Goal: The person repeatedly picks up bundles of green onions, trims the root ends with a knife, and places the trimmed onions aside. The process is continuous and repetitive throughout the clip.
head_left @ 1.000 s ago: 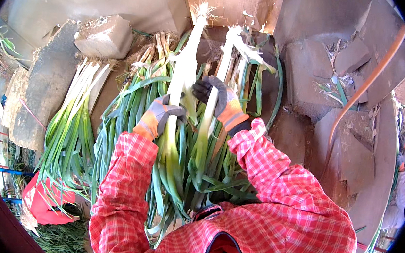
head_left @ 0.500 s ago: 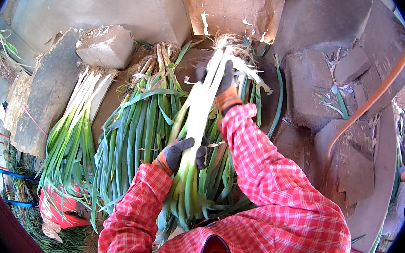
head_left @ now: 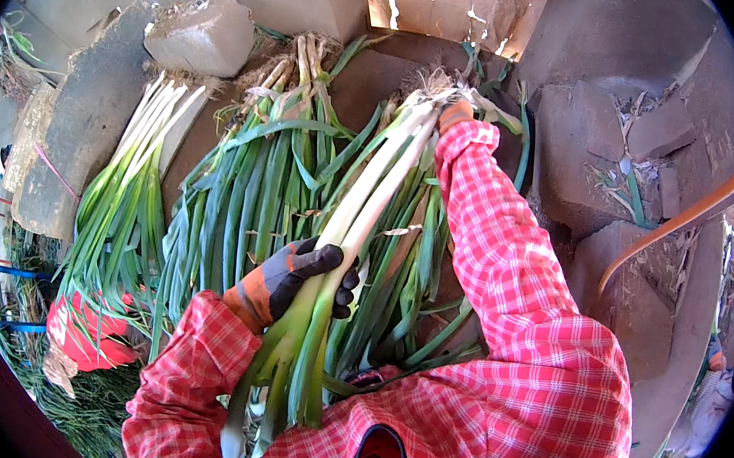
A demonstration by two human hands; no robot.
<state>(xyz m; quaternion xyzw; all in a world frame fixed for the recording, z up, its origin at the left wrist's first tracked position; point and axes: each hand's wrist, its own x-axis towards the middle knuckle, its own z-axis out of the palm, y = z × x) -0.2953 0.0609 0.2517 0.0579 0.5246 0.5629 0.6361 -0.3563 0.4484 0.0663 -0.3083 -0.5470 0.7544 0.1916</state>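
Note:
My left hand (head_left: 290, 279), in a dark glove with an orange back, is closed around a few long green onions (head_left: 365, 198) where the white shafts turn green. They slant up and to the right, with the roots at the far end and the leaves hanging toward my lap. My right hand (head_left: 456, 114) is at the root end; an orange glove cuff shows, but its fingers are hidden. Loose pale outer skin (head_left: 495, 109) sticks out beside it. Underneath and to the left lies a large pile of unpeeled green onions (head_left: 251, 191).
Cleaned green onions (head_left: 140, 150) with white shafts lie at the left, near a stone block (head_left: 200, 36) and a rough slab (head_left: 95, 115). Right are broken blocks (head_left: 625, 298) with scraps and an orange hose (head_left: 686, 220). A red bag (head_left: 87, 335) sits at lower left.
The held onions have come nearer and tilted, their leaf ends swinging left. My left hand has moved left with them; my right hand has shifted right, its fingers now out of sight.

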